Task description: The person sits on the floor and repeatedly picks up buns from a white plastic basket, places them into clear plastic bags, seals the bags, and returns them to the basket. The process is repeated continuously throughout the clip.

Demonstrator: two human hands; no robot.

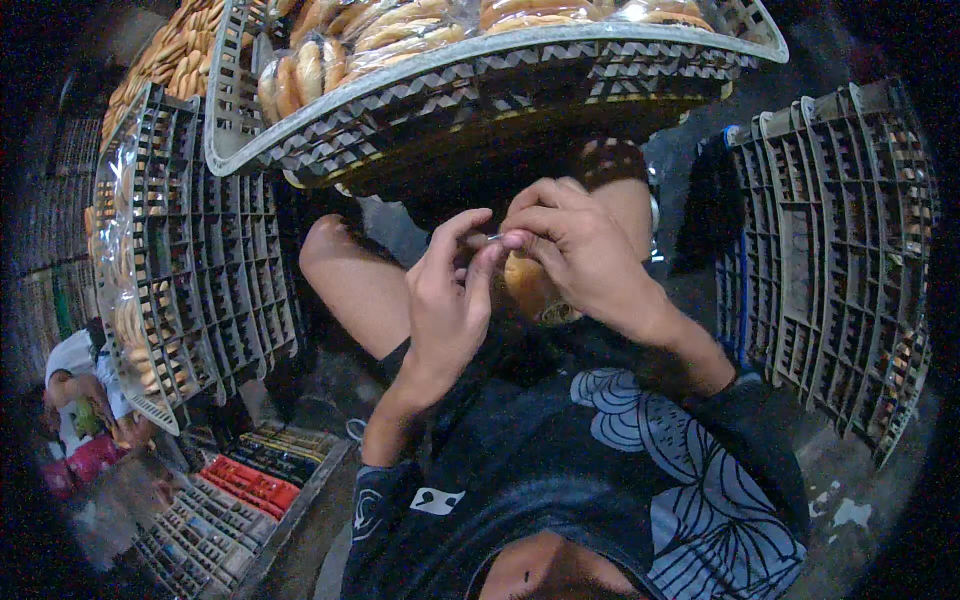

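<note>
- One bare right hand (585,235), thumb and forefinger pinched together on a thin, pale sliver (494,238).
- One bare left hand (450,290), at eight o'clock of the right, fingers curled; whether clamped on the sliver, cannot tell.
- One rounded, golden-brown bread roll (524,283), partly hidden, at five o'clock of the sliver.
- One pale-grey plastic crate (226,160), twelve o'clock, holding golden, clear-wrapped loaves (410,35).
- Two grey lattice crates: nine o'clock (225,265), three o'clock.
</note>
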